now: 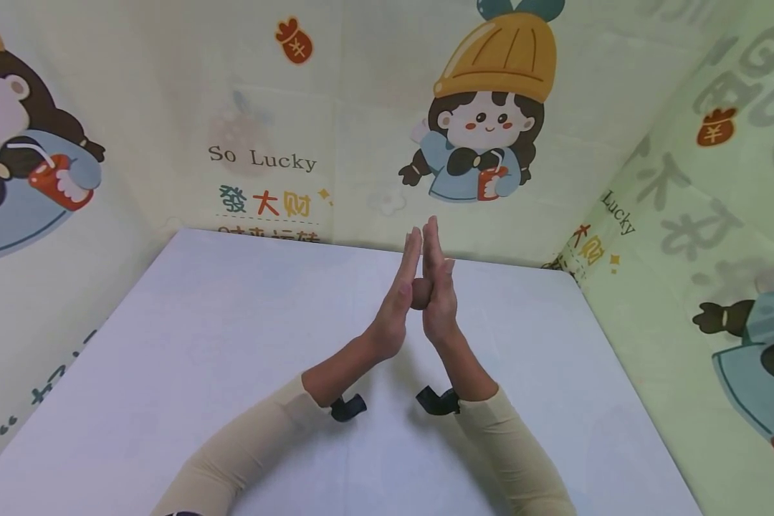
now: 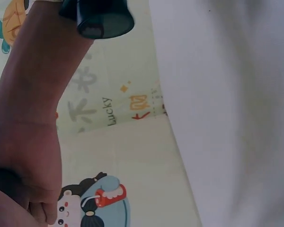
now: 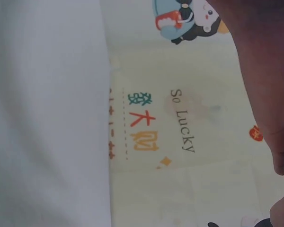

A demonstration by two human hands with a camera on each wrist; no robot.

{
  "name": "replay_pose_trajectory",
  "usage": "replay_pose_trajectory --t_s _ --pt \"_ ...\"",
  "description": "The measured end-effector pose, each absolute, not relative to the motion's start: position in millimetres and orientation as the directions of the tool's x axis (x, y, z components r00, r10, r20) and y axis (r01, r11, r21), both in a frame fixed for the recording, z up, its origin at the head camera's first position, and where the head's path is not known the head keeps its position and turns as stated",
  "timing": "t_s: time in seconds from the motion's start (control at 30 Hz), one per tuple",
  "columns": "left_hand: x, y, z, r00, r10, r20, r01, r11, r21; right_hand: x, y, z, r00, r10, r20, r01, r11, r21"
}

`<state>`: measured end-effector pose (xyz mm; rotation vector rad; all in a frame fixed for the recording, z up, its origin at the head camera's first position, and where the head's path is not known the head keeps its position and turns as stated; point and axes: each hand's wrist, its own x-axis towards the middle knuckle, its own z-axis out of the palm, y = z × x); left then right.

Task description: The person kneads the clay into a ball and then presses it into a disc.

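A small round brown ball (image 1: pixel 421 294) sits between the two palms, held up above the white table. My left hand (image 1: pixel 391 315) presses it from the left, fingers straight and pointing up and away. From the right, my right hand (image 1: pixel 440 304) presses the ball with its fingers also extended. The fingertips of both hands lean close together. In the left wrist view, the dark ball (image 2: pixel 8 185) shows partly at the left edge, beside the right hand (image 2: pixel 31 156). The right wrist view catches the left hand (image 3: pixel 274 123) at its right edge; the ball is barely visible there.
Below the hands lies a white tabletop (image 1: pixel 232 322). Printed cloth walls with cartoon figures (image 1: pixel 490 129) and lettering stand behind it and on both sides. Black wrist bands (image 1: pixel 438 401) hang under both forearms.
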<state>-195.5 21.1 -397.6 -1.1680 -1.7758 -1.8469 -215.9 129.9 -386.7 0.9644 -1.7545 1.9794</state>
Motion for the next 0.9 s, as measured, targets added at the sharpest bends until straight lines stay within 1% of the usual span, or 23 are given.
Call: replay_pose_trajectory --t_s 0.23,0.43,0.67,0.9 --pt "-199 17 -388 -0.632 0.261 0.73 0.711 -0.181 0.68 -214 125 -391 -0.731 -0.197 0.653 -0.617 -0.216 -0.756" --pt "-205 12 -381 -0.656 0.223 0.721 0.696 -0.19 0.692 -211 118 -396 -0.722 -0.219 0.657 -0.626 -0.199 -0.754" --pt "-215 4 -369 -0.66 0.178 0.73 0.706 -0.184 0.684 -207 109 -405 -0.702 -0.249 0.668 -0.644 -0.18 -0.744" --pt "-227 -3 -363 -0.689 0.152 0.708 0.677 -0.214 0.704 -201 101 -419 -0.711 -0.27 0.65 -0.63 -0.167 -0.758"
